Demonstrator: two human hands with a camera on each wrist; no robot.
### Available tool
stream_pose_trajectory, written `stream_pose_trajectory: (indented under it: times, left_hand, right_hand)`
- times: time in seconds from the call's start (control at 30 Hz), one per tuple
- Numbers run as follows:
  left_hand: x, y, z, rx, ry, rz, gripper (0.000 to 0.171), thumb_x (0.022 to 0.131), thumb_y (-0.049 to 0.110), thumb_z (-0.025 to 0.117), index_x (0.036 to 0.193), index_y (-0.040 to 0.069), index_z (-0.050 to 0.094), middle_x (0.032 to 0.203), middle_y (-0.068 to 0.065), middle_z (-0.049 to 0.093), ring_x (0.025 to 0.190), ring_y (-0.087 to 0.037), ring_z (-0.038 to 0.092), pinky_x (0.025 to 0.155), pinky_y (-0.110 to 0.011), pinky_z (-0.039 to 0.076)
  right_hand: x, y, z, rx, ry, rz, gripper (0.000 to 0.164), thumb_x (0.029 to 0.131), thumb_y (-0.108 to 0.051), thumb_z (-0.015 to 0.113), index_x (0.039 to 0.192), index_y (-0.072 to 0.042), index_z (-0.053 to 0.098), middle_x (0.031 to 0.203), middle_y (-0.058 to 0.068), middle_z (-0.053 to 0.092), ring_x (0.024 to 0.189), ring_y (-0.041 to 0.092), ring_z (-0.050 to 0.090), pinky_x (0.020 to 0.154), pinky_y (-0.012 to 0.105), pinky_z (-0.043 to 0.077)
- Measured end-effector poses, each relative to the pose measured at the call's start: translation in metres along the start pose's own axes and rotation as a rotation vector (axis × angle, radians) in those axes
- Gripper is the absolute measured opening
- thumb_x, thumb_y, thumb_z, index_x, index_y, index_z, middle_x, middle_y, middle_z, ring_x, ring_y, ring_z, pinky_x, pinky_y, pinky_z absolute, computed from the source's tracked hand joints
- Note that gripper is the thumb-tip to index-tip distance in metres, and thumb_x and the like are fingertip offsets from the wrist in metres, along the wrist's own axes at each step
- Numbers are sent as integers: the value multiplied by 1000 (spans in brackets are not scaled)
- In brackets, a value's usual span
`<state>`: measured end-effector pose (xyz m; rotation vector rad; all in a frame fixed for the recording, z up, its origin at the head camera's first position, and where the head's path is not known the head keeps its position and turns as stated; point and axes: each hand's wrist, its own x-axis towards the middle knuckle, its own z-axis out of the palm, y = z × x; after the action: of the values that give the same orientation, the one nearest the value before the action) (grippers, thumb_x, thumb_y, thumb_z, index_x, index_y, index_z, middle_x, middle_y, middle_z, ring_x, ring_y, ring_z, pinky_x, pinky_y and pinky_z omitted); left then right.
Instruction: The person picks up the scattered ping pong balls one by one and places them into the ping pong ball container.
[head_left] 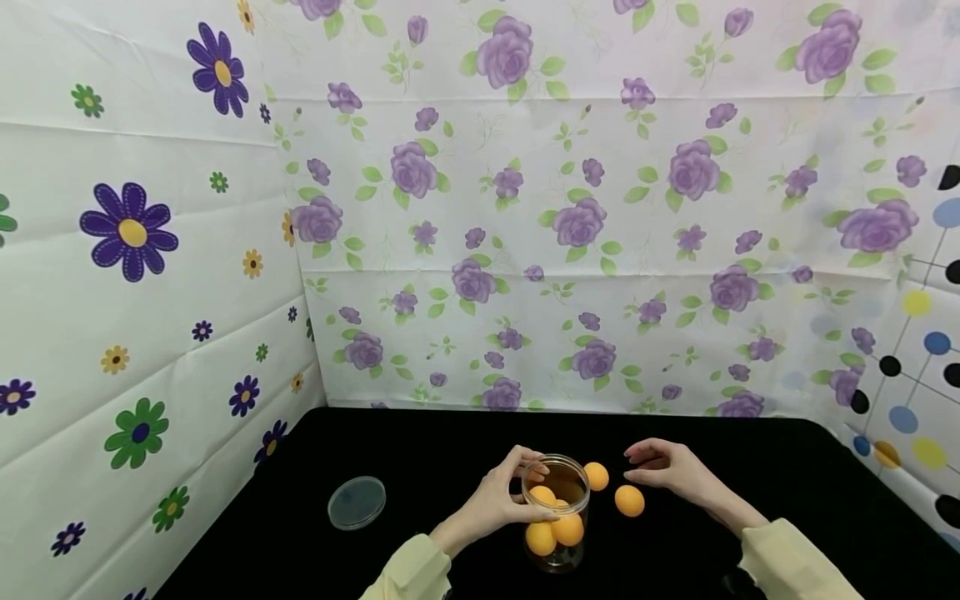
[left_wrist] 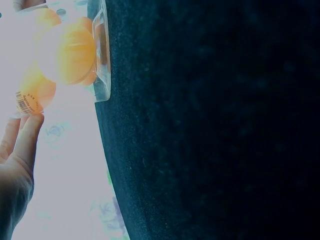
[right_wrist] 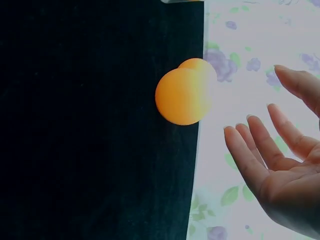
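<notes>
A clear plastic jar [head_left: 556, 563] stands on the black table with several orange ping-pong balls [head_left: 541, 538] inside. My left hand [head_left: 495, 493] grips it near the rim, thumb in front and fingers behind. In the left wrist view the jar [left_wrist: 103, 60] shows the balls through its wall, with a barcode label by the thumb. Two loose orange balls, a nearer ball [head_left: 629, 501] and a farther ball [head_left: 596, 476], lie right of the jar. My right hand [head_left: 678, 473] hovers beside them, fingers apart and holding nothing; the right wrist view shows the hand [right_wrist: 280, 170] clear of both balls.
A round clear lid [head_left: 357, 503] lies flat on the table left of the jar. The black tabletop [head_left: 435, 442] ends at a flowered cloth wall [head_left: 540, 308] behind, with more patterned cloth at left and right.
</notes>
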<state>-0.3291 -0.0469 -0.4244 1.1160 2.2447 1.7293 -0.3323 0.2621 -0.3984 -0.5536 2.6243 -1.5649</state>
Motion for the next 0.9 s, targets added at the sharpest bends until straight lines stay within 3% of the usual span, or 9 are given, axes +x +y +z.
stream_pose_trajectory:
  times: [0.27,0.5,0.7,0.9]
  left_hand:
    - [0,-1,0,-6,2,-20,54,79,23,72,124,20,43,117,-4,50,105,-19,48,75,-29,47]
    - [0,-1,0,-6,-3,5,56,78,25,72,125,16,42,117,-6,50,105,-22,48,74,-30,47]
    - [-3,17,-1,-29,-17,-2,56,79,18,71,126,8,41,118,-15,48,106,-29,47,75,-29,47]
    - [0,-1,0,0,-2,-4,55,79,22,72,125,17,42,117,-7,50,105,-21,48,74,-29,47]
  right_hand:
    - [-1,8,0,32,-12,48,51,80,-23,71,115,9,52,104,21,54,88,28,57,72,43,48]
    - [1,15,0,43,-43,44,50,80,-21,70,114,10,51,104,22,54,88,29,58,71,43,49]
    - [2,19,3,34,-44,69,50,81,-20,70,115,11,51,105,22,54,88,29,58,70,42,49]
    - [1,20,5,27,-46,94,48,81,-19,70,115,9,52,106,23,54,88,29,58,69,43,49]
